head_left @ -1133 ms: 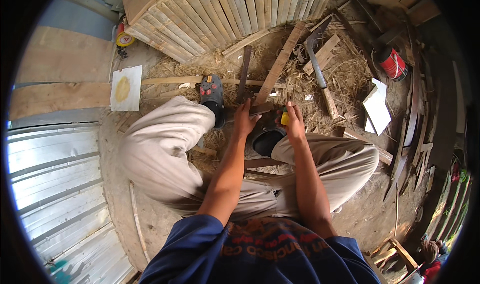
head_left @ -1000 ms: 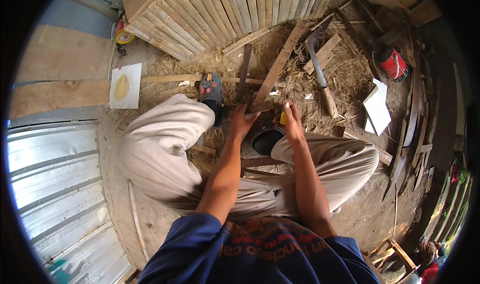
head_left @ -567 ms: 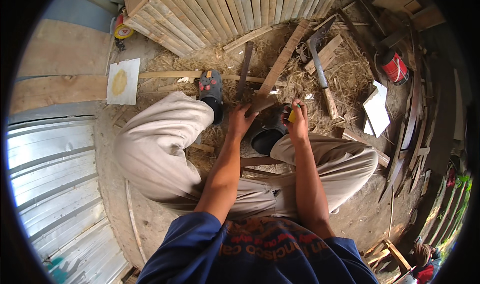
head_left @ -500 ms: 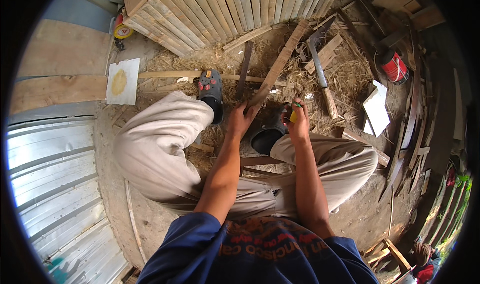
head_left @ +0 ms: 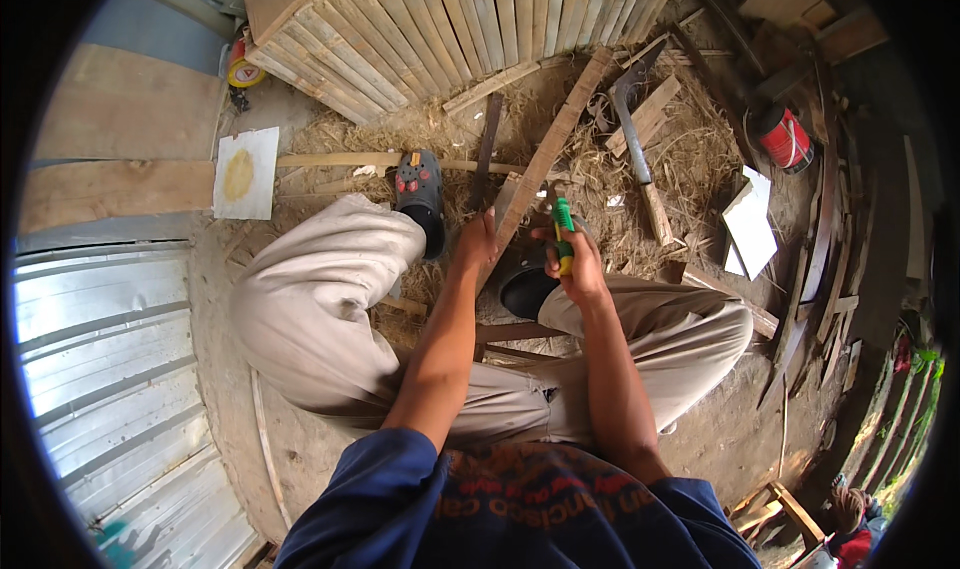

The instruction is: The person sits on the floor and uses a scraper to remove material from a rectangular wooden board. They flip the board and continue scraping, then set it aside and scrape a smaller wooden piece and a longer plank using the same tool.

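Observation:
My left hand (head_left: pixel 478 241) is closed around the lower part of a long wooden strip (head_left: pixel 553 147), which slants up to the right, away from me. In my right hand (head_left: pixel 580 265) is a tool with a ridged green-and-yellow handle (head_left: pixel 564 219); its green end points away from me, and its working end is too small to make out. The tool is just right of the strip, apart from it. Farther right on the ground lies a long-bladed machete (head_left: pixel 634 134) with a wooden handle. My feet, in dark clogs (head_left: pixel 420 184), are on either side of the strip's near end.
A slatted wooden panel (head_left: pixel 450 29) stands at the far side. Straw and wood scraps litter the dirt floor. To the right are white board pieces (head_left: pixel 750 229), a red can (head_left: pixel 785 139) and stacked planks (head_left: pixel 825 199). A stained white sheet (head_left: pixel 245 174) lies left, near corrugated metal (head_left: pixel 110 369).
My right hand has turned and moved slightly left and nearer me, bringing the tool's green handle into plain view beside the strip. My left hand still grips the strip, which has shifted slightly.

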Motion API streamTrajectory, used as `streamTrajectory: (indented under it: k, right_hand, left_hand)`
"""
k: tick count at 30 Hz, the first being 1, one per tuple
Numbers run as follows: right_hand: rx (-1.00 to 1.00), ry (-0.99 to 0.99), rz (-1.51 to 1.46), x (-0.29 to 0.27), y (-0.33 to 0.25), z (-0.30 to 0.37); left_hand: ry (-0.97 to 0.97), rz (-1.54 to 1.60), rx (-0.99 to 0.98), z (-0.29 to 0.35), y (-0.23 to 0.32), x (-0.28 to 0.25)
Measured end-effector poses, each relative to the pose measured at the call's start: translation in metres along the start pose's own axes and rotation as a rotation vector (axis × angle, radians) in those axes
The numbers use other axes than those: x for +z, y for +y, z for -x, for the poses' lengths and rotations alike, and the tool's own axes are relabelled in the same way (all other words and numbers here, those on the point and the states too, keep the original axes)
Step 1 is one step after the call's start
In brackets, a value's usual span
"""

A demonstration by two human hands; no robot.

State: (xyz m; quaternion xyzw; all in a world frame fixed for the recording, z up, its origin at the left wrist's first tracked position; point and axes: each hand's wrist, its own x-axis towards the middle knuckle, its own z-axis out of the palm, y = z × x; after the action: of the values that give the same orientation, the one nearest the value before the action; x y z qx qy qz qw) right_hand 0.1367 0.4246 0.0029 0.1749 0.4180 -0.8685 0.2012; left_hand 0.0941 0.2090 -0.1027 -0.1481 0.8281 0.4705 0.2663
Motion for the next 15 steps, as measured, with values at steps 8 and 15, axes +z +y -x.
streamTrajectory:
  k: [8, 15]
  right_hand:
    - [0.211, 0.204, 0.160, 0.020, 0.020, -0.033]
    - [-0.620, 0.287, 1.144, 0.021, 0.030, -0.083]
  left_hand:
    - [0.145, -0.336, -0.006, -0.013, -0.013, 0.021]
    - [0.126, -0.315, -0.039, -0.011, -0.008, 0.025]
